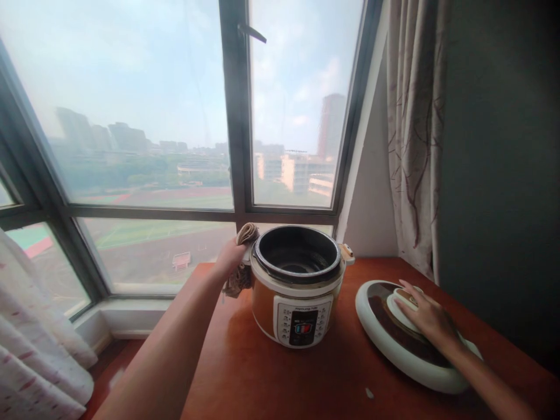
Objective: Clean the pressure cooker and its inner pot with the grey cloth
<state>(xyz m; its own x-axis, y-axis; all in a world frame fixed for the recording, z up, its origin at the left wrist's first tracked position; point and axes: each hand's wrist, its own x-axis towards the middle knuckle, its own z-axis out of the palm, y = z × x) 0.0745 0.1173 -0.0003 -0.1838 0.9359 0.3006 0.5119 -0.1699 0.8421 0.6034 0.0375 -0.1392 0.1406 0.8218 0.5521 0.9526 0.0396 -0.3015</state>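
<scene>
An orange and white electric pressure cooker (pixel 296 303) stands open on the reddish wooden table (pixel 280 379), its dark inner pot (pixel 297 256) showing. My left hand (pixel 231 256) is at the cooker's left side and grips a brown cloth (pixel 245 236) pressed against the rim. The cooker's round lid (pixel 394 338) lies flat on the table to the right. My right hand (pixel 426 318) rests on the lid's white handle, fingers curled over it.
A large window (pixel 236 116) with dark frames runs behind the table. A patterned curtain (pixel 415 128) hangs at the right by a dark wall. Another pale curtain (pixel 35 344) sits at the lower left. A small scrap (pixel 370 394) lies on the table.
</scene>
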